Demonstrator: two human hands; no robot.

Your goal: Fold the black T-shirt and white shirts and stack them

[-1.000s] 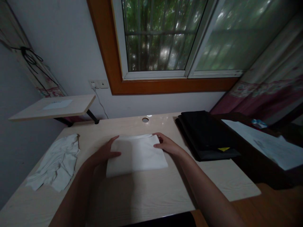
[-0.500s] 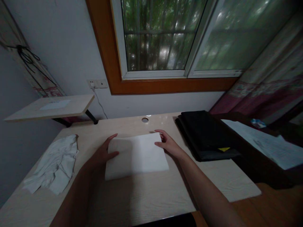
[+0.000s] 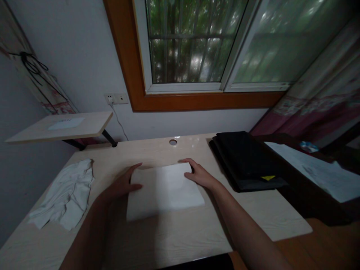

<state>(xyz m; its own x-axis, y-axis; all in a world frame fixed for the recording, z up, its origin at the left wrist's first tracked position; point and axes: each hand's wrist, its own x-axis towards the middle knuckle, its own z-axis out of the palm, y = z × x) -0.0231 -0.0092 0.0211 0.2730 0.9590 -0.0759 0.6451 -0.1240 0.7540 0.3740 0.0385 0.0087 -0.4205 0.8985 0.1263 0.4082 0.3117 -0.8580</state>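
Observation:
A blank white sheet of paper [image 3: 168, 191], perhaps more than one layer, lies at or just above the middle of the desk. My left hand [image 3: 125, 184] grips its left edge, thumb on top and fingers along the far corner. On the opposite side my right hand [image 3: 198, 173] holds the upper right corner, its thumb over the paper and the fingertips behind the far edge. A shadow covers the paper's left part. Parts of the fingers on both hands are hidden.
The pale wooden desk [image 3: 180, 236] carries a crumpled white cloth [image 3: 67, 195] at left and a stack of black folders or cases [image 3: 244, 157] at right. A raised shelf [image 3: 92, 126] stands back left. Papers [image 3: 309, 168] lie on a dark surface further right.
Both hands have brought the paper slightly nearer to me and a little to the right. The cloth and the black stack stay where they were.

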